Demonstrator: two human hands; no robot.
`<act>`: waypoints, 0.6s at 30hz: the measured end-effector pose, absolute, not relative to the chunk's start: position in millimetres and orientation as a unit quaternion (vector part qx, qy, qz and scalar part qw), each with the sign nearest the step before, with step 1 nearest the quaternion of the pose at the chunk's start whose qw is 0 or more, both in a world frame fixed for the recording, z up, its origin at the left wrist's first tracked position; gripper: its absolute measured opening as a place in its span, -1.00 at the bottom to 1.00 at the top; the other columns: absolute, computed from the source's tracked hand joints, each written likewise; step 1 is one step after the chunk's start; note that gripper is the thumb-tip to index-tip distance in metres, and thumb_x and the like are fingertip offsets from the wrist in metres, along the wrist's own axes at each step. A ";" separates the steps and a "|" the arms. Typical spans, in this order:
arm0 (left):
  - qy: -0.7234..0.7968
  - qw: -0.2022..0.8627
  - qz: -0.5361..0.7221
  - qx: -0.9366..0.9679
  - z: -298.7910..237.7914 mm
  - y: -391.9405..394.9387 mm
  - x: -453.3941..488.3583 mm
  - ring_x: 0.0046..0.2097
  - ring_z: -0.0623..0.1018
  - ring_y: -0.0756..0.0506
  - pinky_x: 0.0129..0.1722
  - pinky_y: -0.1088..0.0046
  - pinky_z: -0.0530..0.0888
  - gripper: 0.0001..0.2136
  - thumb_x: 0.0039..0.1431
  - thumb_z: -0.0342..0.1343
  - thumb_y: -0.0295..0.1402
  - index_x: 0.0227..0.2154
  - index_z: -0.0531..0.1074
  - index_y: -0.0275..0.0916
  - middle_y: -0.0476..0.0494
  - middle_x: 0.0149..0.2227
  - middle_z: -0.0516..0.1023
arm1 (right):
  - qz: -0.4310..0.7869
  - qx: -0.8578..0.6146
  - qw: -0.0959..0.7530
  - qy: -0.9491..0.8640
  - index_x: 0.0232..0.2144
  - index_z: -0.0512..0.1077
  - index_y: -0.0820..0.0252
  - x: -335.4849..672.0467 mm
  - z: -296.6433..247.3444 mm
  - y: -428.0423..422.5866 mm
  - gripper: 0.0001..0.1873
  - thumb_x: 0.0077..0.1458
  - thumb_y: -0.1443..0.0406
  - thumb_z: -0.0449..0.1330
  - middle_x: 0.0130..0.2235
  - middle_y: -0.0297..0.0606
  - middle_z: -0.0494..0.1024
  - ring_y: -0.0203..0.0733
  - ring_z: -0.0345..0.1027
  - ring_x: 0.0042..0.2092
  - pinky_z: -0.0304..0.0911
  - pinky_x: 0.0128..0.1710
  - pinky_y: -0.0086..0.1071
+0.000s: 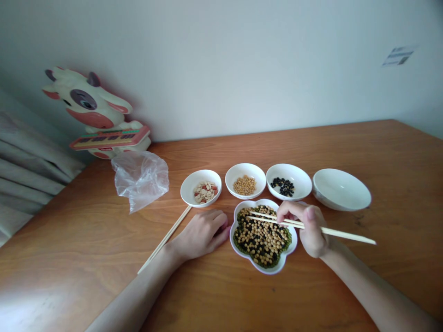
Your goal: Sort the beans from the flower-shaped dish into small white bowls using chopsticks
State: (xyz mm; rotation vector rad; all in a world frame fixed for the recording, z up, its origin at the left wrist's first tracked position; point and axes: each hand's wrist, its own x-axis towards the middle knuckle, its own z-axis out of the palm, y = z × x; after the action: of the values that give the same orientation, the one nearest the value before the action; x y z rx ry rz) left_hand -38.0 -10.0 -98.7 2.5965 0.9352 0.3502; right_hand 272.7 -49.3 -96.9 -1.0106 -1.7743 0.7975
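My right hand grips a pair of wooden chopsticks. Their tips reach into a white flower-shaped dish and touch or hover just over the mixed beans there: yellowish, black and small green ones. I cannot make out a bean between the tips. My left hand rests on the table with its fingers curled in, beside the dish's left rim and seemingly touching it; nothing shows in it. A second pair of chopsticks lies on the table, partly behind my left forearm.
Behind the dish stand white bowls: one with pale and reddish seeds, one with yellowish beans, one with black beans, and a bare one. A clear plastic bag and a cow-shaped toy keyboard sit at the left.
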 end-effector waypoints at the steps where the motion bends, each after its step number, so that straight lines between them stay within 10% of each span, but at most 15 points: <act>1: 0.331 0.179 0.125 0.918 -98.7 -10.0 -38.0 -0.33 0.47 -0.05 -0.32 0.43 0.35 -0.77 0.48 -0.02 -0.27 -0.32 0.35 -0.22 -0.10 -0.31 0.51 | 0.322 -0.412 0.452 -0.722 -0.42 0.45 0.12 272.8 -96.5 -49.2 -0.20 0.42 -0.16 -0.38 -0.49 -0.26 0.45 -0.15 0.28 -0.47 0.10 -0.44 -0.24; 18: 0.333 0.181 0.133 0.916 -99.6 -9.6 -38.3 -0.35 0.45 -0.03 -0.35 0.44 0.33 -0.78 0.47 -0.02 -0.28 -0.33 0.36 -0.22 -0.10 -0.31 0.51 | 0.330 -0.433 0.452 -0.706 -0.46 0.44 0.12 273.8 -95.7 -49.3 -0.19 0.42 -0.17 -0.38 -0.51 -0.26 0.44 -0.15 0.29 -0.46 0.12 -0.45 -0.25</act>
State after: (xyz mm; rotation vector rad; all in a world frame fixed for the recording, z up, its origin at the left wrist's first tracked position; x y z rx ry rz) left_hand -38.3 -9.6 -99.6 2.5859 0.9393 0.3744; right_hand 273.8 -49.3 -95.7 -1.0703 -1.7451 0.8151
